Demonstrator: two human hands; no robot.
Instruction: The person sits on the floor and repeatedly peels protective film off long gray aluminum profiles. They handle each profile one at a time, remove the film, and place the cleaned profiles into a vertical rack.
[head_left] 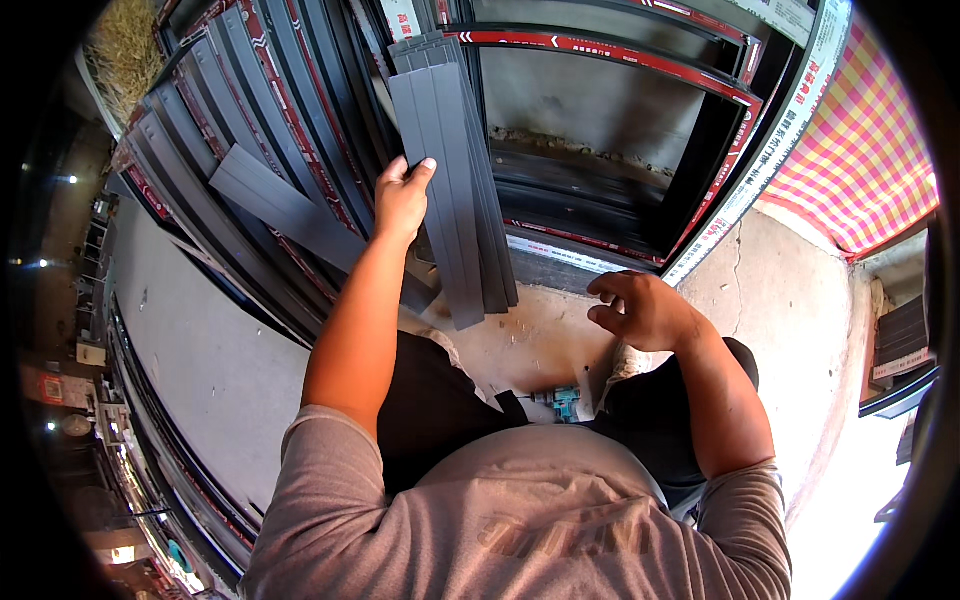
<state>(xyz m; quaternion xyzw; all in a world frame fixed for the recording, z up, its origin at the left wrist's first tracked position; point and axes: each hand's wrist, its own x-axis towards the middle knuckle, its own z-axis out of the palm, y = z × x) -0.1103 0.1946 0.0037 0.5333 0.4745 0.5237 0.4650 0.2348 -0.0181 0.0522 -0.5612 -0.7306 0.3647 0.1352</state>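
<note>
My left hand (402, 205) is closed on the left edge of a long dark grey slat (440, 200), thumb on its face. More such slats are fanned out behind it, standing upright against black frames, their lower ends near the floor. My right hand (645, 310) hangs over my right knee, fingers bent and thumb apart, with nothing seen between them. It is closest to the lower corner of a large black frame (590, 252) with red and white tape. Another grey slat (285, 205) leans slanting across the profiles at the left.
Several dark profiles (270, 90) with red tape lean at the far left. A teal power drill (562, 402) lies on the floor between my legs. A pale board (190, 300) stretches along the left. A checked pink and yellow cloth (865, 140) hangs at the right.
</note>
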